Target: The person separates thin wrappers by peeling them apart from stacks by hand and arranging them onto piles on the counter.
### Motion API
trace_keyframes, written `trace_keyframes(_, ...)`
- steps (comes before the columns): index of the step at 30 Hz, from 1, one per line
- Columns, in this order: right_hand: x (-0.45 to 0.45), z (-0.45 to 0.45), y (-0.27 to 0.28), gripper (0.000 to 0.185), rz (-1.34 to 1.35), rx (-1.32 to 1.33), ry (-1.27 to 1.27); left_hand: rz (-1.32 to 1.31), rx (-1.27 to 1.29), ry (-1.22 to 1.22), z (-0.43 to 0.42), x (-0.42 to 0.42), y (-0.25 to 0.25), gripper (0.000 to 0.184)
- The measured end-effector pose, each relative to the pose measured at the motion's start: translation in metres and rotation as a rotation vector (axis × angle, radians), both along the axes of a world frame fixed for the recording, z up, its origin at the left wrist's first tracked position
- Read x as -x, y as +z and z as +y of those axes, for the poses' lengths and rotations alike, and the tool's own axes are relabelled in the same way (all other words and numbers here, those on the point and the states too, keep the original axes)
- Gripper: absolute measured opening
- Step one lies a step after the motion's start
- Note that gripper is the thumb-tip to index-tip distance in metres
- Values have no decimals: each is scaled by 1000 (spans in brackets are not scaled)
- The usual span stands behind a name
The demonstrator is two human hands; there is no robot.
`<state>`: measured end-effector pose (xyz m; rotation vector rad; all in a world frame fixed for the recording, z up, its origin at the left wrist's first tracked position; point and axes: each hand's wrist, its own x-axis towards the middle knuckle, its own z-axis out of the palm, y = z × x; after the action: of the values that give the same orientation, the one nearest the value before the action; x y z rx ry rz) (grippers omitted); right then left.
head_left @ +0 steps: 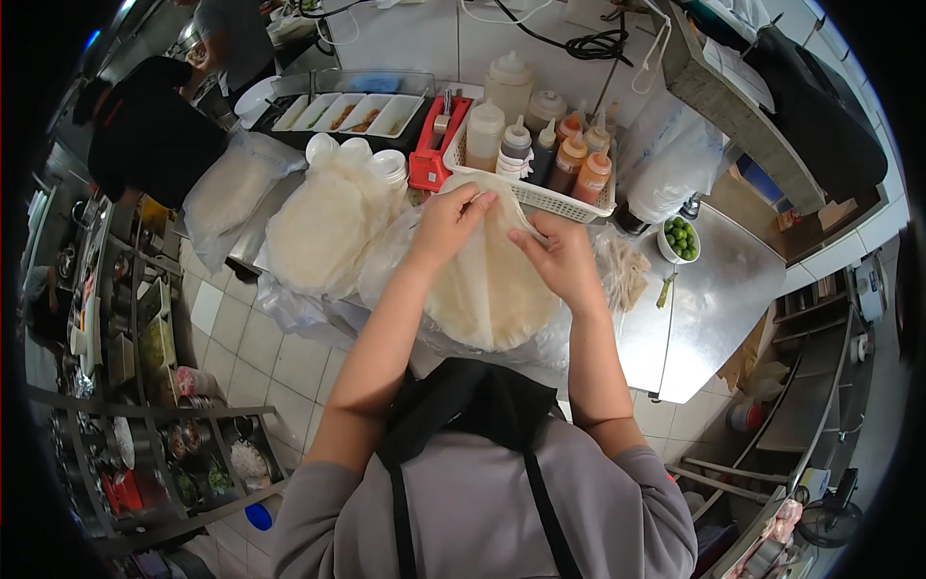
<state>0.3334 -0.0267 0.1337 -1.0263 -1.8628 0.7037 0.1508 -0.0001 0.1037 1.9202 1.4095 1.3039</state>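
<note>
Two-Handed Grip: Thin Sheet Was Pinched at Its Far Edge

The left hand [463,220] and right hand [558,256] each grasped the thin sheet [490,256] between thumb and fingers. The sheet was partly raised in folds between the hands, above the pale round layer [458,309] on the worktable [723,299]. Clear plastic [384,275] lay just left of this layer; a second round stack [313,232] lay farther left. Beyond the hands stood the white basket [552,201], containing squeeze bottles [592,177], beside a red dispenser [428,167]. A bowl [666,252] of green limes [681,236] stood to the right.
</note>
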Motion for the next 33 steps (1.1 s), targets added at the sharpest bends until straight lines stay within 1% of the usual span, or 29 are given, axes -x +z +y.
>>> trace_keyframes(1,1,-1,0,19,8,2,-8,68,-41,50,-2,0,2,28)
trace_keyframes(4,3,-8,6,17,-46,-44,-55,174,-328,180,-3,-6,-1,24)
trace_keyframes(7,5,-10,4,15,-61,-82,-81,227,-353,320,-6,-7,-2,18)
trace_keyframes(10,6,-12,-1,14,-36,-122,-85,104,-368,362,-3,-6,-3,16)
trace_keyframes(13,8,-16,3,13,-23,-186,-117,-198,-205,307,-3,-5,-5,14)
trace_keyframes(16,11,-16,-1,12,-6,-190,-128,-774,28,286,-1,-14,-4,17)
trace_keyframes(19,15,-17,-4,14,72,-184,-129,-978,58,250,0,-16,-6,25)
trace_keyframes(22,15,-16,-7,13,85,-205,-117,-636,49,316,-13,-20,-1,31)
trace_keyframes(25,15,-14,-11,12,69,-235,-75,-445,143,209,-5,-14,-4,29)
trace_keyframes(28,15,-14,-13,12,118,-207,-159,-675,170,209,-7,-14,0,26)
trace_keyframes(31,13,-6,-28,14,279,-88,-217,-898,90,197,-4,-15,-10,23)
trace_keyframes(33,10,-6,-29,15,305,-14,-231,-854,15,241,-3,-12,-15,22)
